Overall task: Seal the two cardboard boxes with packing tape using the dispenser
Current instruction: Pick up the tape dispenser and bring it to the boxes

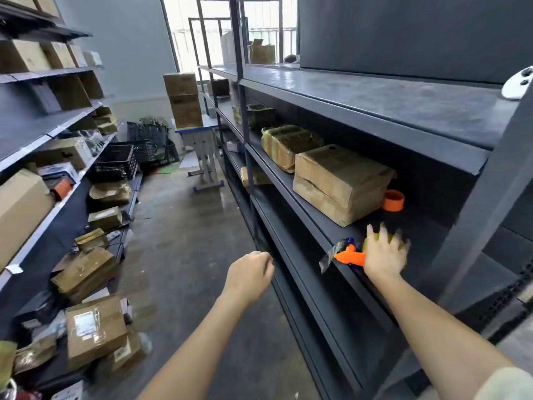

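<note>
- On the right-side shelf (427,226), at its front edge, lies the dispenser (350,257), with its orange handle pointing left toward the aisle.
- A loose strip of tape (331,254) hangs off the dispenser's left end, past the shelf edge.
- Right hand (385,252) is laid over the dispenser's roll, fingers spread and curved around it; the fingertips are blurred.
- Left hand (249,274) hangs in the aisle, well apart from the shelf, with fingers loosely curled and nothing in them.
- Near box (340,183) stands on the same shelf, just beyond the right hand. It is brown cardboard and creased, and a split runs along its front side.
- Far box (288,145) sits just behind it along the shelf, touching or nearly touching it, and looks wrapped in greenish tape.
- An orange roll (393,200) stands at the back of the shelf, beside the near box's right end and partly hidden by it.
- A white object (517,83) rests on the shelf above, at the far right.
- Across the aisle, a left rack (57,131) holds many parcels and boxes, some of them tilted.
- At the aisle's end, a desk (202,140) carries stacked boxes (183,99), with black crates (115,163) to its left.
</note>
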{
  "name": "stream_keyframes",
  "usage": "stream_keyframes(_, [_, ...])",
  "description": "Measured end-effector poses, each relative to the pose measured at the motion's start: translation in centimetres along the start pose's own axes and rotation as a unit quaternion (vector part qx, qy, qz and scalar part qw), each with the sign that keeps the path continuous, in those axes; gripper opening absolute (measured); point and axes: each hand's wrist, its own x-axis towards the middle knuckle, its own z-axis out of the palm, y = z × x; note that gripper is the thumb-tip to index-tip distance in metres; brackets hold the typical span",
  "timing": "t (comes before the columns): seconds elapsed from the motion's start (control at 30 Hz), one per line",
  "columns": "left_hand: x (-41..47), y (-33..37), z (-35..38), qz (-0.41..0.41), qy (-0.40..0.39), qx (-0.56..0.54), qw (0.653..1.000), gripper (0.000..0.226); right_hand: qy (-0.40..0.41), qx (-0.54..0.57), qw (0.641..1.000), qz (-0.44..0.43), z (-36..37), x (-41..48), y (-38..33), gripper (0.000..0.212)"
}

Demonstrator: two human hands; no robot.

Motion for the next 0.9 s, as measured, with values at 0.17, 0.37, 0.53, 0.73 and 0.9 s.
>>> stream_keyframes(0.17, [0.7,0.6,1.1,0.028,-0.016,0.004,0.999,0.028,-0.06,-0.014,0.998,0.009,0.1,0.7,-0.1,0.054])
stream_keyframes(0.37, [1.5,2.4,2.9,0.059,-0.035,0.0,0.998,0.028,-0.047,-0.018,0.998,0.03,0.1,0.3,0.2,0.043])
stream_keyframes(0.53, [1.6,3.5,3.4,0.071,-0.039,-0.006,0.997,0.028,-0.06,0.022,0.996,0.055,0.0,0.4,1.0,0.046])
stream_keyframes(0.73, [1.9,5.2,3.7,0.088,-0.05,-0.006,0.995,0.028,-0.03,0.085,0.995,0.045,-0.8,-0.6,0.4,0.038])
stream_keyframes(0.9, [2.4,6.2,4.3,0.077,-0.081,-0.056,0.992,0.033,-0.044,0.226,0.973,0.029,-1.3,-1.8,-0.5,0.035])
